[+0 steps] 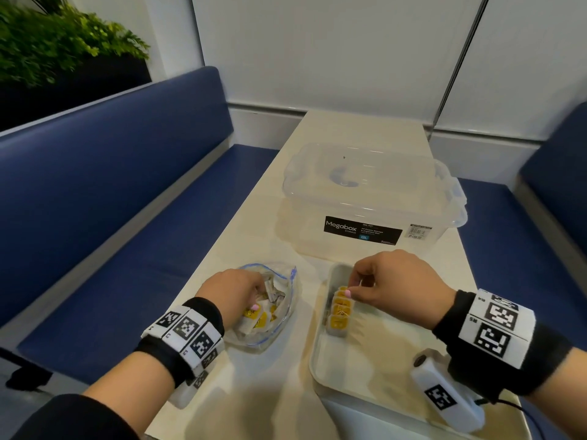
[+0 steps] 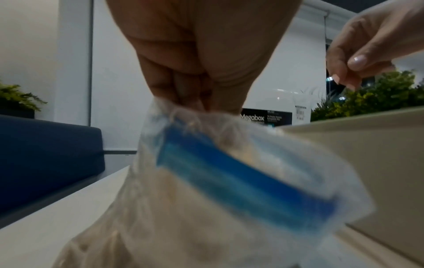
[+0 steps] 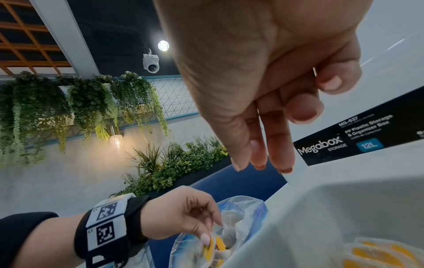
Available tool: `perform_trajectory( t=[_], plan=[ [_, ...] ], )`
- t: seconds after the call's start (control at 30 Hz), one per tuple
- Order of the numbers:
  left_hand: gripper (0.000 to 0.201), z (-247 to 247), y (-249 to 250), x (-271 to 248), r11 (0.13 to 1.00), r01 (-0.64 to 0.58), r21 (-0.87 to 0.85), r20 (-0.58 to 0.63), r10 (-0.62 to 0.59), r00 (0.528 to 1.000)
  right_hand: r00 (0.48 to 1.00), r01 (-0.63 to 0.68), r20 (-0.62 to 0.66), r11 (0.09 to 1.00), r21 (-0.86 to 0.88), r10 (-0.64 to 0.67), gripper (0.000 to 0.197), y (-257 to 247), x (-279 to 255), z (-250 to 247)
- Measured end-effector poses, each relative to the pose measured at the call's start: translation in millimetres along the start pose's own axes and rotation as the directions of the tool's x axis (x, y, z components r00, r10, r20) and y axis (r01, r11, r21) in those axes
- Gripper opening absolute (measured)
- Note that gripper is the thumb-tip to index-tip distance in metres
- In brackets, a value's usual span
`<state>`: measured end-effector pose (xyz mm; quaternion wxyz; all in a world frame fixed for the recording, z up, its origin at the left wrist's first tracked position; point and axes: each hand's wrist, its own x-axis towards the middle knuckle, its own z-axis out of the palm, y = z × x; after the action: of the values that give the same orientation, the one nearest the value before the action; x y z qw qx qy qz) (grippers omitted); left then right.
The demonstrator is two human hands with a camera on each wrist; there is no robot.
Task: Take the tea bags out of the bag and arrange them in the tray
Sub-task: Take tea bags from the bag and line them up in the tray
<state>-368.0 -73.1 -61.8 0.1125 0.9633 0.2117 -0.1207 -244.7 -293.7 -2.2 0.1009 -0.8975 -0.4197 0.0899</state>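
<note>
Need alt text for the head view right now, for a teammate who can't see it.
The left hand reaches into the clear plastic bag of tea bags while the right hand hovers over a row of tea bags in the tray, a lidded storage box behind.

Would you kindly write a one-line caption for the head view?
Left hand reaches into the plastic bag while right hand tends a row of tea bags in the tray.

A clear zip bag [image 1: 270,300] with a blue seal lies open on the worktop, holding white-and-yellow tea bags [image 1: 259,319], just left of a white tray [image 1: 359,369] where a row of tea bags [image 1: 340,311] stands along its left wall.
</note>
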Motion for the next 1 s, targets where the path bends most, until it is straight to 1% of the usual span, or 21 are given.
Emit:
perform_trajectory(
  t=[0.13,0.23,0.3,0.37,0.43,0.47,0.53,0.57,0.6,0.67,0.73,0.8,0.87,0.9,0.93,1.0],
  plan=[
    [0.018,-10.9,-6.3,-7.7,0.989,-0.071,-0.133,-0.108,0.057,0.992,1.0,0.021,0.012,0.999,0.029,-0.021,0.015,-10.8,0.9,-1.5],
    [0.019,-26.5,-0.2,-18.7,0.948,-0.138,-0.287,-0.222,0.074,0.972,0.998,0.057,0.001,0.995,0.078,-0.057,0.015,-23.0,5.3,-0.3],
    [0.023,-37.6,10.0,-26.6,0.901,-0.194,-0.388,-0.283,0.084,0.956,0.995,0.099,-0.019,0.987,0.129,-0.097,0.025,-33.2,9.6,2.6],
    [0.028,-46.3,20.7,-33.0,0.873,-0.248,-0.42,-0.336,0.104,0.936,0.988,0.154,-0.059,0.971,0.183,-0.145,0.036,-43.7,14.8,6.1],
    [0.032,-52.6,30.0,-38.1,0.855,-0.294,-0.428,-0.384,0.122,0.915,0.982,0.183,-0.089,0.955,0.234,-0.166,0.037,-52.8,19.7,9.7],
    [0.032,-54.9,33.7,-40.0,0.847,-0.314,-0.43,-0.403,0.131,0.906,0.981,0.189,-0.099,0.947,0.26,-0.168,0.032,-56.0,21.6,11.6],
    [0.031,-57.3,38.0,-42.3,0.83,-0.361,-0.426,-0.458,0.146,0.877,0.979,0.19,-0.132,0.931,0.313,-0.155,0.014,-59.6,24.4,13.7],
    [0.03,-58.1,39.4,-43.2,0.817,-0.38,-0.433,-0.482,0.146,0.864,0.979,0.182,-0.15,0.919,0.349,-0.137,0.01,-59.9,24.8,13.5],
    [0.028,-58.1,40.0,-43.8,0.801,-0.396,-0.448,-0.505,0.139,0.852,0.979,0.171,-0.167,0.903,0.394,-0.112,0.014,-59.5,24.9,13.2],
    [0.017,-55.9,38.5,-43.7,0.763,-0.413,-0.497,-0.547,0.093,0.832,0.98,0.15,-0.191,0.854,0.498,-0.061,0.024,-57.5,24.1,11.1],
    [0.006,-50.8,34.3,-42.0,0.71,-0.397,-0.582,-0.536,0.032,0.843,0.979,0.141,-0.205,0.806,0.575,-0.025,0.028,-55.6,21.2,8.2],
    [0.012,-43.2,30.0,-40.6,0.642,-0.356,-0.679,-0.477,-0.018,0.879,0.975,0.142,-0.221,0.764,0.629,0.001,0.026,-53.7,19.5,6.7],
    [0.006,-36.7,29.9,-41.6,0.557,-0.311,-0.77,-0.391,-0.027,0.92,0.969,0.15,-0.245,0.73,0.667,0.024,0.026,-52.5,19.0,5.8],
    [0.007,-34.1,31.5,-42.8,0.522,-0.292,-0.801,-0.356,-0.023,0.934,0.966,0.157,-0.257,0.714,0.683,0.033,0.026,-52.3,18.9,5.5],
    [0.013,-30.5,32.8,-43.0,0.482,-0.282,-0.83,-0.332,-0.019,0.943,0.964,0.158,-0.263,0.704,0.693,0.042,0.025,-52.4,19.2,5.3],
    [0.017,-25.0,37.4,-43.5,0.405,-0.289,-0.868,-0.33,-0.035,0.943,0.963,0.152,-0.265,0.693,0.705,0.059,0.022,-52.6,19.3,5.5]
  ],
)
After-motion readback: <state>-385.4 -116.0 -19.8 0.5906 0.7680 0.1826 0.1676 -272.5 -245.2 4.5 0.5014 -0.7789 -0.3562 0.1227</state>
